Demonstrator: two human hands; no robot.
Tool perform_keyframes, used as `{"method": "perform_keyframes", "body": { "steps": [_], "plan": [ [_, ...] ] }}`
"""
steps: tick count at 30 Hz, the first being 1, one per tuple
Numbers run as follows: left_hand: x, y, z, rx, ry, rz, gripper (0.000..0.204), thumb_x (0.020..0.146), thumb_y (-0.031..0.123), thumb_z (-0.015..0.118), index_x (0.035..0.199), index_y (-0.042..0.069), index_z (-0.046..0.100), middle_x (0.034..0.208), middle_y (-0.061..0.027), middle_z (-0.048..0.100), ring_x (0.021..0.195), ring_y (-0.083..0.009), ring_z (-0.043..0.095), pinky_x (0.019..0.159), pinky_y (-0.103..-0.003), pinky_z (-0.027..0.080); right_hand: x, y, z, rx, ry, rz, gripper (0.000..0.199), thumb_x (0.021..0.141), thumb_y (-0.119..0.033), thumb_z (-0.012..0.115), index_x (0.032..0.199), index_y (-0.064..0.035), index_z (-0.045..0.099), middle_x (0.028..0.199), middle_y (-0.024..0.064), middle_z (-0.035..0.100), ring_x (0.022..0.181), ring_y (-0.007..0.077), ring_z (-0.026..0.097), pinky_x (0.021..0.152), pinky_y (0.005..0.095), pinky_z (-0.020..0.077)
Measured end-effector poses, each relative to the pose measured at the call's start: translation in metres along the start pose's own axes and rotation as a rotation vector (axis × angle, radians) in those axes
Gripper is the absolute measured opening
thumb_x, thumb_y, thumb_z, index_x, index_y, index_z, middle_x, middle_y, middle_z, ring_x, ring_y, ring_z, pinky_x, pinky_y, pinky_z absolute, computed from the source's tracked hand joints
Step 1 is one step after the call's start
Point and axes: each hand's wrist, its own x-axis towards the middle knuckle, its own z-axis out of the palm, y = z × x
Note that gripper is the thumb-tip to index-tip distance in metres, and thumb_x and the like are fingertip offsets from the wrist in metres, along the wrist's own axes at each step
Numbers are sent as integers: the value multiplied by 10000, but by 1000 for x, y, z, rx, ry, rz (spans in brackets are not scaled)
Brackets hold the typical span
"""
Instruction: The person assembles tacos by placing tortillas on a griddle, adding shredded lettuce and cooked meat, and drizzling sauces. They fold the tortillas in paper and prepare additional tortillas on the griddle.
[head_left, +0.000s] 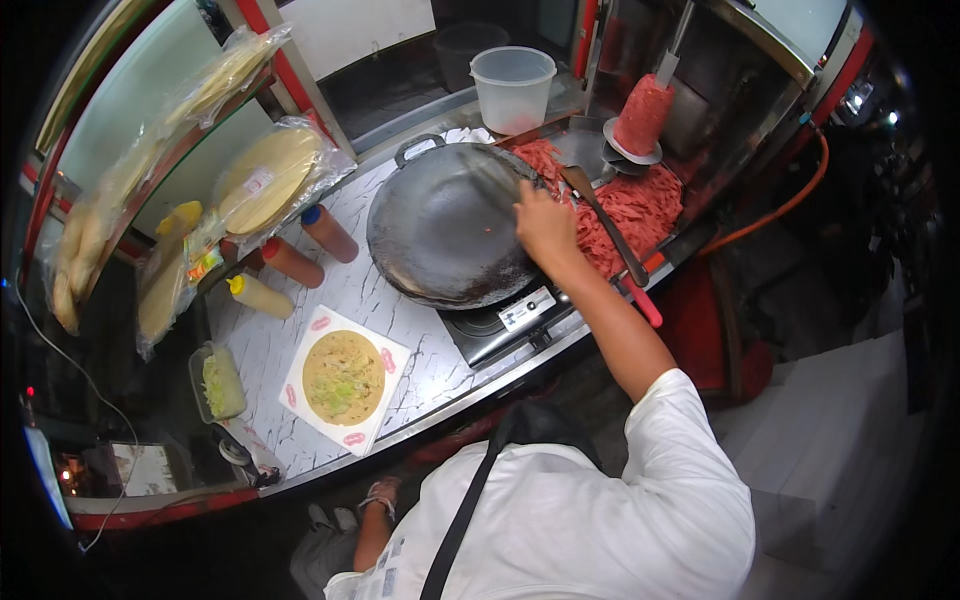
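My right hand [547,222] is closed round a long grey utensil [492,180], smeared by motion, over the dark wok [445,225]. Only a few small bits lie in the wok. Beside this hand, shaved reddish meat [640,215] fills a metal tray, and a brown-and-dark long-handled tool [608,228] lies across it. My left hand [380,492] hangs low beside the counter's front edge, with a band around the wrist. Its fingers are too unclear to read. On the counter, a round flatbread [344,380] topped with shredded greens rests on white printed paper [369,437].
A meat cone [643,115] stands on a spit at the back right, near a white bucket [513,90]. Sauce bottles [292,262] and a tub of shredded greens [217,383] stand left. Bagged flatbreads [268,180] sit on shelves. An orange hose [775,212] runs right.
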Motion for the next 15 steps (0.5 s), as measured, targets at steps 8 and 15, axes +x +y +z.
{"method": "perform_keyframes", "body": {
  "steps": [8,15],
  "plan": [
    [-11,10,33,-126,5,-79,440,899,122,524,1331,122,605,1391,-166,599,1289,-338,574,1070,-466,479,-92,37,-79,156,-22,-230,494,937,-262,661,1389,-101,544,975,157,646,775,390,673,669,494,529],
    [-20,15,58,-154,20,-29,389,893,142,548,1263,113,666,1359,-183,619,1295,-334,571,1088,-456,465,-79,98,-69,166,-54,-227,457,947,-248,640,1388,-159,553,926,130,633,767,382,662,663,491,526]
  ]
}}
